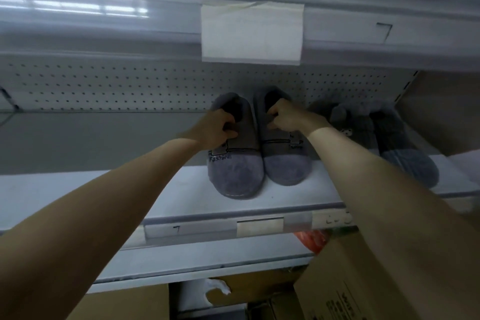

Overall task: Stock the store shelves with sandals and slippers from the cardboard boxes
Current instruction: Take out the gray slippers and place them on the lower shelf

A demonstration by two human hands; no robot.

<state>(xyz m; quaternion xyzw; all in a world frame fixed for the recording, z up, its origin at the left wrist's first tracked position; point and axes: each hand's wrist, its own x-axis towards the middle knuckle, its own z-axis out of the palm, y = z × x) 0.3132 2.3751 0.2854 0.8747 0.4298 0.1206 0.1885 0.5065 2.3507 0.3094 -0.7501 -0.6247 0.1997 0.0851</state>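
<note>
On the shelf (104,189), left fingers (230,133) grip one slipper (235,169), right fingers (273,115) its mate (284,163); darker pair (405,156) beside.

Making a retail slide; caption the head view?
Left hand and right hand each grip one slipper of a grey pair on the white shelf, beside another grey pair.

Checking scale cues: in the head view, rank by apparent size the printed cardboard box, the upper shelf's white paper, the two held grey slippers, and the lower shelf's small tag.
1. printed cardboard box, cropped and nearest
2. white paper
3. left slipper and right slipper: alike, unranked
4. small tag
</note>
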